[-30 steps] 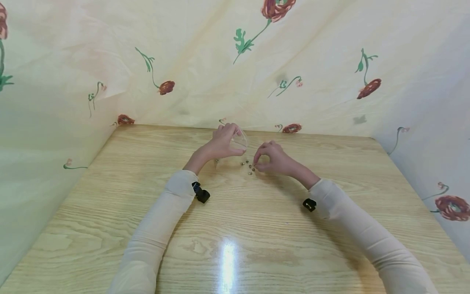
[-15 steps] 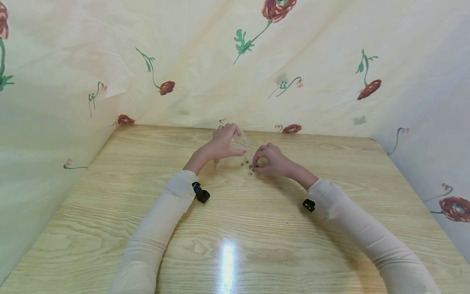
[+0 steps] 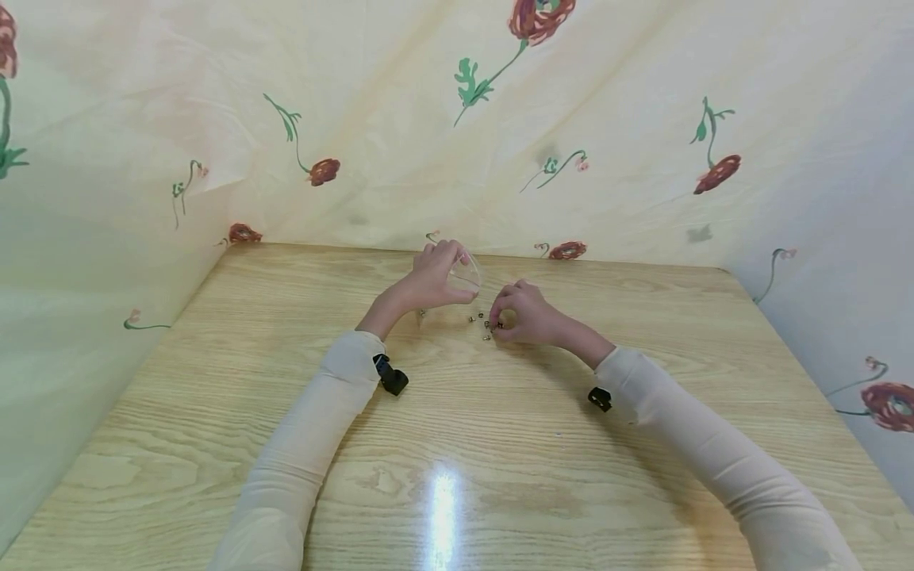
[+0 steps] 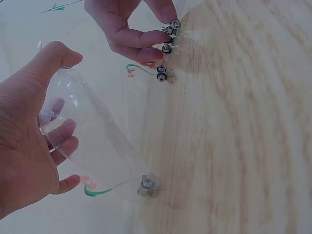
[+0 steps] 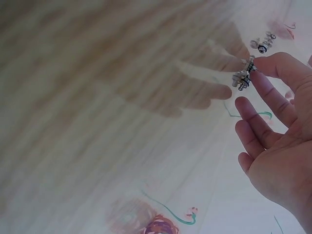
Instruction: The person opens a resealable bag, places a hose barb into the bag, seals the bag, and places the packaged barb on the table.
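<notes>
My left hand (image 3: 428, 281) holds a clear plastic bag (image 4: 97, 119) by its top, the mouth spread between thumb and fingers. A few small metal fittings (image 4: 147, 184) with dark rings sit in the bag's lower corner, down at the tabletop. To the right, my right hand (image 3: 531, 313) reaches down to the table, thumb and index fingertip pinching a small metal fitting (image 5: 251, 63). Its other fingers are loosely bent. Right beside the pinch lie more loose fittings (image 5: 241, 80), and another little group (image 5: 263, 45) is farther off.
A light wood-grain table (image 3: 457, 420) lies under both arms. Behind it hangs a pale cloth (image 3: 400, 119) printed with red flowers, also covering both sides. Black wrist straps (image 3: 390, 375) hang below each sleeve.
My right hand has moved slightly left and down toward the loose fittings, its fingertips closing in on them. The left hand and the bag have stayed in place.
</notes>
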Demonstrator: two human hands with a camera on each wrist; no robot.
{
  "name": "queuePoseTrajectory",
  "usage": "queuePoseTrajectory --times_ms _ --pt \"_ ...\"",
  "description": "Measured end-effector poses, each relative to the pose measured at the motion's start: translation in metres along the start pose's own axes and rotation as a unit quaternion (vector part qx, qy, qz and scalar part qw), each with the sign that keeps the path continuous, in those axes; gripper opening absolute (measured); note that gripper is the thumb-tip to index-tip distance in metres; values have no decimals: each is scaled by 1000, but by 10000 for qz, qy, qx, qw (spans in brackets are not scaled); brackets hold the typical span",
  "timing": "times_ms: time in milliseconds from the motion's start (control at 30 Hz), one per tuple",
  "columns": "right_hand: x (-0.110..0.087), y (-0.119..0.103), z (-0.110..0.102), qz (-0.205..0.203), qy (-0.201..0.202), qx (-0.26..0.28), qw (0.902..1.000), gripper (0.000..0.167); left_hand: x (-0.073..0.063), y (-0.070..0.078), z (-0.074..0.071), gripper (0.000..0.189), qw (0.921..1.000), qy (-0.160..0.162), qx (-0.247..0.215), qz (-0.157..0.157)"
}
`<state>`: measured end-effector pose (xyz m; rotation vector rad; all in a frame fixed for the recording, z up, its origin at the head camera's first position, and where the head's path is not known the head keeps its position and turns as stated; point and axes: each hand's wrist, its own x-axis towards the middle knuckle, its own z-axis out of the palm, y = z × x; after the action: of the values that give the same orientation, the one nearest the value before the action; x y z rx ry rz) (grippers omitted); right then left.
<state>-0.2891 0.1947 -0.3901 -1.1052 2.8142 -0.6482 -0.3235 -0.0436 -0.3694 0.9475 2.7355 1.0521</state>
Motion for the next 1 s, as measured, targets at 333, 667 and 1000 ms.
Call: queuePoseTrajectory --times_ms 333,667,1000 --pt "-1 -3 0 -31 40 -112 9999 8 0 -1 0 57 10000 28 40 8" --pt "-1 -3 1 -71 70 -206 9997 9 -1 0 0 57 10000 36 38 -3" --pt "-1 -3 2 -216 167 -242 9993 8 -2 0 -1 58 10000 5 -30 -15"
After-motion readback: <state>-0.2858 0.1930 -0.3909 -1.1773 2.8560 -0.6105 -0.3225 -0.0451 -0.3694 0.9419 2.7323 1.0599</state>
